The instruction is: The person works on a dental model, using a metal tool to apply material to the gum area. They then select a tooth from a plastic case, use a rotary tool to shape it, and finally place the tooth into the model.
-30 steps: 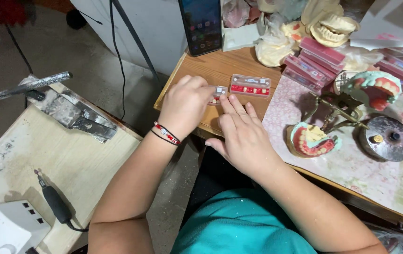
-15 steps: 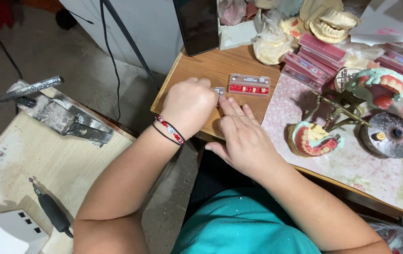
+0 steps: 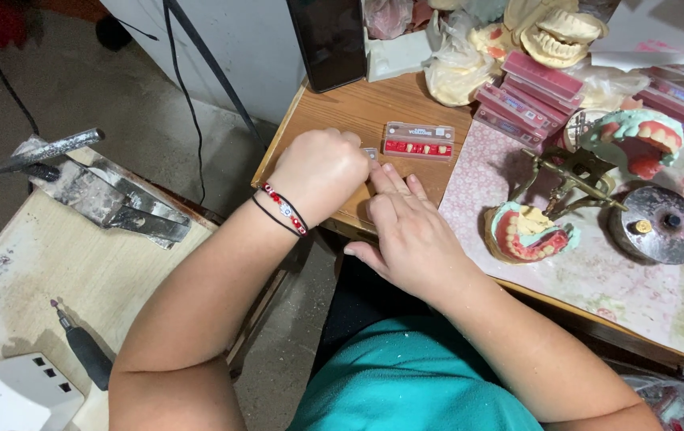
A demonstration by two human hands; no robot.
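Clear flat tooth card box (image 3: 418, 141), red strip inside, white label on top: centre of wooden desk (image 3: 334, 120). Dark phone screen (image 3: 327, 40): behind box, upright. Pink flat boxes (image 3: 529, 96), stacked: right of box.

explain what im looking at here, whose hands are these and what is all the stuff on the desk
The picture comes from a camera worn on a person's head, looking down, so both hands are the wearer's own. The left hand, with a beaded bracelet at the wrist, and the right hand meet over a small clear piece at the edge of a wooden desk; what exactly the fingers grip is hidden. Just beyond lies a flat card of false teeth set in red wax. To the right stand a brass hinged frame holding pink denture models, a stack of pink boxes and plaster jaw casts. A dark phone leans at the back.
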